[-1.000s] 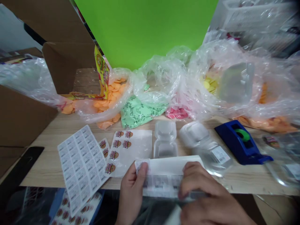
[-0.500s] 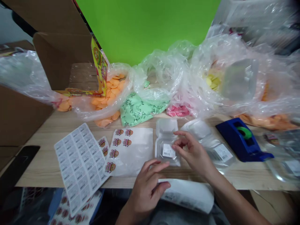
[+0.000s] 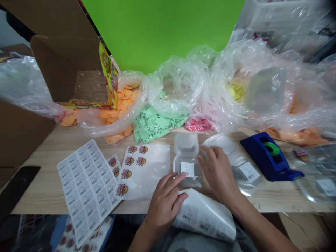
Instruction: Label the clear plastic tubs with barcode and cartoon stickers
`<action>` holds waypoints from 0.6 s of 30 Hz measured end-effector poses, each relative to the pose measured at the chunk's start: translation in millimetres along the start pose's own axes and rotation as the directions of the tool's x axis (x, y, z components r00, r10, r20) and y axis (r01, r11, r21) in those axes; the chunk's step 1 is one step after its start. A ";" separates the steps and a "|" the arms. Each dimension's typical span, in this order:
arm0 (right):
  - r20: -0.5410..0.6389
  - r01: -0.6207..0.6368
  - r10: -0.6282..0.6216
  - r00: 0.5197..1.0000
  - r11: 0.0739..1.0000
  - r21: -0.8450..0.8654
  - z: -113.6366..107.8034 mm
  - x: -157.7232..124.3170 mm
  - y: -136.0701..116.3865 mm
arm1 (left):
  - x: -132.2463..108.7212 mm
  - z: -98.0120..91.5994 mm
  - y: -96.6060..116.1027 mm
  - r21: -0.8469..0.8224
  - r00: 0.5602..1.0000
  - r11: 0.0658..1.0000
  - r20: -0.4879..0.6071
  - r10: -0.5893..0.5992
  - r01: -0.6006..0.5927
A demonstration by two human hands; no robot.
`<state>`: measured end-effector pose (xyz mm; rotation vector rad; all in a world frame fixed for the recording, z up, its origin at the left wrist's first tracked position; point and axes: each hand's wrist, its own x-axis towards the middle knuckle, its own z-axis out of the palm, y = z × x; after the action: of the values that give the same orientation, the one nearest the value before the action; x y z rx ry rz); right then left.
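Note:
A small clear clamshell container (image 3: 186,145) lies with its lid open, a white barcode label (image 3: 187,169) on its lower half. My left hand (image 3: 166,199) reaches in from the lower left, index fingertip on the label's lower edge. Between its thumb and the fingers behind is a curled sheet of barcode labels (image 3: 204,217), which hangs over the table's front edge. My right hand (image 3: 219,171) is at the container's right side, fingers curled downward; their tips are partly hidden, and I cannot tell what they hold.
Beside my right hand lie labelled clear containers (image 3: 245,171) and a blue tape dispenser (image 3: 271,157). Left are a burger-sticker sheet (image 3: 152,171), a barcode-label sheet (image 3: 89,185) and a black phone (image 3: 19,187). Bags of orange pieces (image 3: 123,105) and green pieces (image 3: 157,122) line the back near an open carton (image 3: 70,66).
My left index finger has come up onto the label, and the curled sheet has risen with the hand. My right hand has moved off the label to the container's right side, its fingers curling.

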<state>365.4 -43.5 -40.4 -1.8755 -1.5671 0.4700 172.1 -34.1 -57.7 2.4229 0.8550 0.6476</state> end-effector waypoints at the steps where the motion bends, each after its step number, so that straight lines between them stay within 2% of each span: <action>1: 0.025 0.036 -0.037 0.999 0.999 0.016 -2.0 -0.6 1.8 | -3.1 2.2 -1.4 -0.011 1.000 1.000 0.005 0.003 -0.003; 4: 0.226 0.183 -0.212 0.951 0.972 0.145 -6.2 -3.3 4.2 | -16.2 11.9 -5.1 -0.034 1.000 0.999 0.009 0.021 -0.020; 6: 0.318 0.203 -0.267 0.910 0.954 0.221 -6.8 -2.9 3.7 | -26.0 19.0 -6.0 -0.041 0.999 0.998 -0.013 0.041 -0.042; 9: 0.352 0.136 -0.232 0.907 0.951 0.279 -8.8 5.5 1.4 | -36.3 25.4 -4.7 -0.038 0.996 0.998 -0.065 0.057 -0.060; 12: 0.409 0.054 -0.197 0.891 0.940 0.336 -16.7 21.9 -0.6 | -36.5 25.6 -1.5 0.013 0.989 0.997 -0.124 0.083 -0.082; 18: 0.541 -0.085 -0.138 0.830 0.926 0.368 -30.3 48.8 0.2 | -10.3 24.5 8.9 0.124 0.976 0.975 -0.095 0.198 -0.185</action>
<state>395.8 -3.8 -12.2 -1.4760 -1.6955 1.3112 182.9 -54.1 -74.2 2.6175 0.7223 0.8273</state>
